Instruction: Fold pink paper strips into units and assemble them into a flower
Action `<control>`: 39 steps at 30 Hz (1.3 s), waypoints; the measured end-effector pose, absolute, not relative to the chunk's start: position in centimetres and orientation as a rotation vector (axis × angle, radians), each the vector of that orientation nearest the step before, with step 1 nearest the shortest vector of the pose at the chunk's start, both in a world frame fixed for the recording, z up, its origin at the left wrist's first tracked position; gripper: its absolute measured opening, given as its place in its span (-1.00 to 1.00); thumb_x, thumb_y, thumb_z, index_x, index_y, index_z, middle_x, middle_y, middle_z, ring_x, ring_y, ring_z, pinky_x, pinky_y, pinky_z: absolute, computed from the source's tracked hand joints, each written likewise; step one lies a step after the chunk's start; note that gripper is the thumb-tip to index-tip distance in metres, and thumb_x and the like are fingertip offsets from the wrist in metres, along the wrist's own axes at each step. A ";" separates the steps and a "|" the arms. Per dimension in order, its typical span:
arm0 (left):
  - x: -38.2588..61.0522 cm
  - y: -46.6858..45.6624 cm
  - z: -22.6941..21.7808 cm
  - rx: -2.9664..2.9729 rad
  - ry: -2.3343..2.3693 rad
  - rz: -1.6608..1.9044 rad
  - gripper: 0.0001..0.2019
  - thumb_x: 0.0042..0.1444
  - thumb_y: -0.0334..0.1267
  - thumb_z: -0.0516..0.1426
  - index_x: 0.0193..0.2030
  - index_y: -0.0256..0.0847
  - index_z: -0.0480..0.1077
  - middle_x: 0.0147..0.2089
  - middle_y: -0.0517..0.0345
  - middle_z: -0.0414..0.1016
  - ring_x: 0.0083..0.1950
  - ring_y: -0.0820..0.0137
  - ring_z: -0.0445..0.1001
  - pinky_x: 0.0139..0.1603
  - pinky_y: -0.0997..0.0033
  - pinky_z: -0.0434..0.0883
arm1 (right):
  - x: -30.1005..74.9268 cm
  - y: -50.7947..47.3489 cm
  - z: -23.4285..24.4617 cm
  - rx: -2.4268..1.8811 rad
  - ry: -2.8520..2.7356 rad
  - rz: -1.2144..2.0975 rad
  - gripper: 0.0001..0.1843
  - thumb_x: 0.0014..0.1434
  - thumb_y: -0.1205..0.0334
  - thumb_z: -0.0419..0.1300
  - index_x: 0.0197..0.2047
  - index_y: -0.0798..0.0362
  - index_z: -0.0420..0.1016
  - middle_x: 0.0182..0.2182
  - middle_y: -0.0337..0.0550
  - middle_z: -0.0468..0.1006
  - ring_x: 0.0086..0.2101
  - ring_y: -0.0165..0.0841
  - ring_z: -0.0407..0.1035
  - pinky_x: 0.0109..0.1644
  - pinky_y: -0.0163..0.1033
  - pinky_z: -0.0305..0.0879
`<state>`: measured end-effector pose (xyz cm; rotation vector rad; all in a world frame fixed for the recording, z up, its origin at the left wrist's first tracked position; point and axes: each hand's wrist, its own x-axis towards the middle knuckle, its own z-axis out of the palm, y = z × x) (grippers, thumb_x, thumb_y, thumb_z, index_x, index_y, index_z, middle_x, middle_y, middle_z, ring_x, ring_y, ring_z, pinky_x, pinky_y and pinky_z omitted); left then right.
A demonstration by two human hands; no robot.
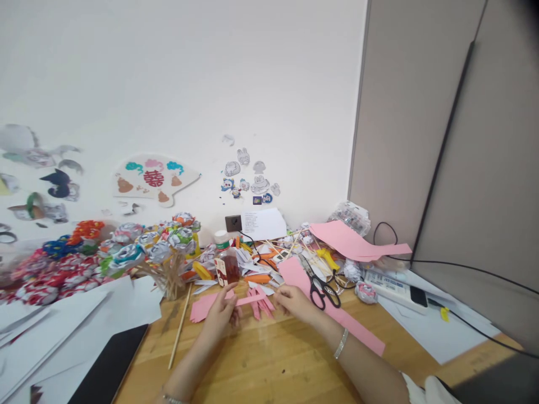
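Left hand [223, 311], partly closed, holds a pink strip [251, 300]; right hand [295, 303] is curled, grip indeterminate; scissors [316, 280] bound its outer side; counter [265, 359] offers nearside room

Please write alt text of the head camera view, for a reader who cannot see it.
A person's left hand holds a narrow pink paper strip above a wooden table, the right hand nearby. Black scissors lie on pink paper; colourful paper bundles crowd the left side.
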<state>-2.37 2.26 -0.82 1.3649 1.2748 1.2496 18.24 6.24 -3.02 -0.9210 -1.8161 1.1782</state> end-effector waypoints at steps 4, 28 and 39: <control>-2.3 2.5 -2.1 1.386 1.248 1.179 -0.41 -0.04 0.05 0.03 0.06 -0.31 0.09 -0.76 0.39 0.31 -0.79 0.54 0.20 -0.75 0.61 0.08 | 17.7 5.5 -2.9 -0.855 -1.812 1.198 -0.81 0.08 0.14 0.07 -0.34 0.11 0.33 -0.56 -0.29 0.37 -0.56 -0.49 0.25 -0.50 -0.42 0.13; -1.4 0.9 -2.4 2.518 1.405 0.743 -0.75 0.08 -0.23 0.00 -0.17 -0.11 0.45 0.13 -0.01 0.30 0.14 0.17 0.20 0.11 0.13 0.17 | 17.6 7.1 -3.8 -1.057 -1.526 1.088 -0.88 -0.07 0.24 0.11 -0.51 0.08 0.23 -0.70 -0.38 0.26 -0.67 -0.51 0.15 -0.59 -0.41 0.03; -0.7 0.3 -1.9 2.492 1.616 0.678 -0.71 0.12 -0.30 -0.09 -0.30 -0.23 0.46 -0.23 -0.06 0.43 -0.18 0.27 0.37 -0.16 0.33 0.30 | 17.8 5.5 -2.6 -1.359 -1.807 0.580 -0.93 -0.11 0.39 0.06 -0.57 0.07 0.28 -0.63 -0.31 0.34 -0.56 -0.47 0.21 -0.50 -0.41 0.01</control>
